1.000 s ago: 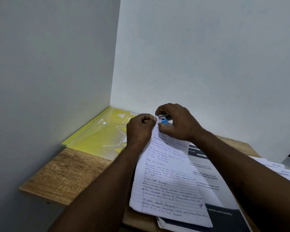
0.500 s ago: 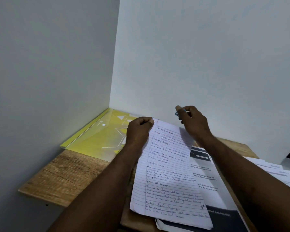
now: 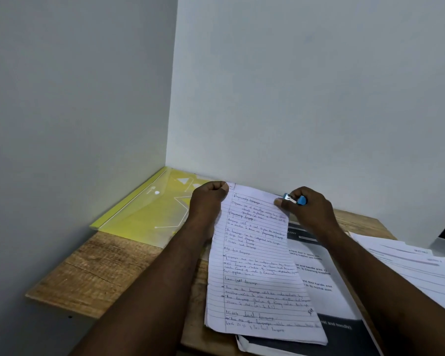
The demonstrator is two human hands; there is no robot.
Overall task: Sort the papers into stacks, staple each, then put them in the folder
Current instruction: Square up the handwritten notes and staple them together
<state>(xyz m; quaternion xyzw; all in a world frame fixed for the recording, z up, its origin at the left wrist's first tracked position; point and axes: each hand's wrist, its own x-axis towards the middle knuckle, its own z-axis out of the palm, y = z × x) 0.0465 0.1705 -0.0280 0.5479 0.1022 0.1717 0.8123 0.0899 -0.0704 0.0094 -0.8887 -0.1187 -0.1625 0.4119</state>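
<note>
Two grey walls (image 3: 293, 86) meet in a corner at the back. Wood table (image 3: 88, 273) sits in that corner, w/ bare brown top on the left side.

Yellow see-thru folder (image 3: 144, 214) lies flat on the table, back left, its long edge next to the left wall. It has white lines & triangles on it.

Big printed sheets w/ dark bands (image 3: 326, 299) lie flat in the middle-right of the table. More white printed papers (image 3: 416, 268) lie far right, partly off the edge of the pic.

On top of the dark-band sheets is a stack of lined pages w/ handwriting (image 3: 257, 265). Its top end is lifted a bit off the table; bottom end rests on the printed sheets near the front edge.

Left hand (image 3: 208, 201) has its grip pinched shut on the top left corner of the handwritten stack, thumb & fingers curled tight.

Right hand (image 3: 308, 209) is at the stack's top right corner. Its grip is closed around a small blue & silver stapler (image 3: 294, 199). The thumb tip touches the page edge. Can't tell if the stapler mouth is on the paper.
</note>
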